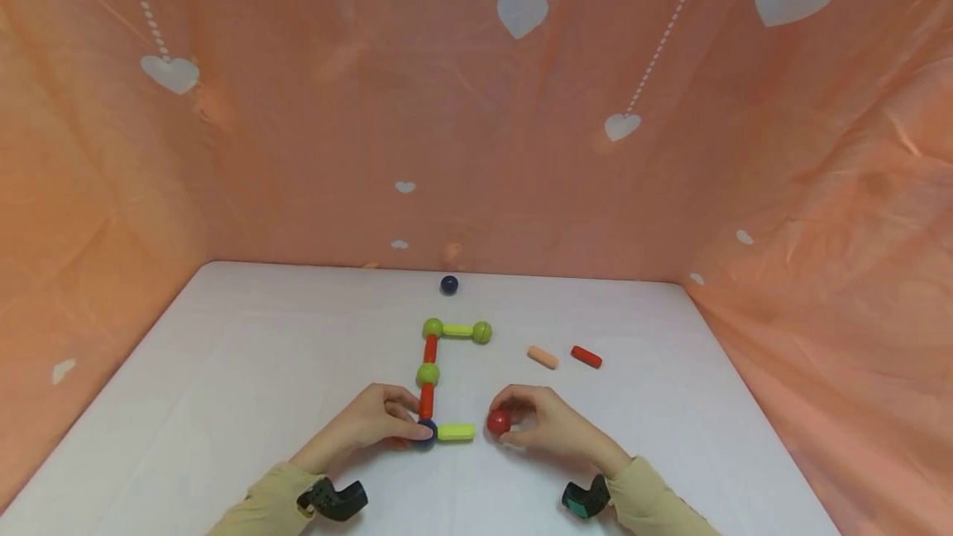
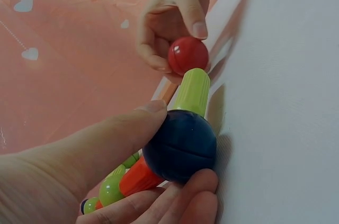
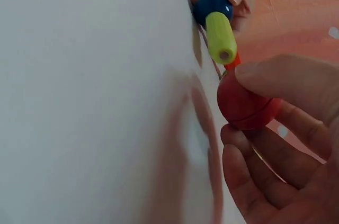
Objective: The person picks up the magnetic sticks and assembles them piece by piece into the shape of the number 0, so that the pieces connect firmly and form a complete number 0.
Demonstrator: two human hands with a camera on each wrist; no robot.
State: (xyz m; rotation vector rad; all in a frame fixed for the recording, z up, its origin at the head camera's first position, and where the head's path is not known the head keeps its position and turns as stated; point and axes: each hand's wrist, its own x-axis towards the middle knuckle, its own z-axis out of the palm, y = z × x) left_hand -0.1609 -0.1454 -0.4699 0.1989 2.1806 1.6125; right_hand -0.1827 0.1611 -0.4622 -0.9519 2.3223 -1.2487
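Note:
My left hand pinches a dark blue ball at the near corner of a chain of balls and rods. From that ball a yellow-green rod points right, its far end bare. Two red rods and a green ball run away from the blue ball to another green ball. There a second yellow-green rod leads right to a green end ball. Between thumb and fingers my right hand holds a red ball, a short gap from the near rod's bare end.
A loose dark blue ball lies near the back edge of the white table. Right of the chain lie a peach rod and a red rod. Orange cloth with white hearts hangs behind and at both sides.

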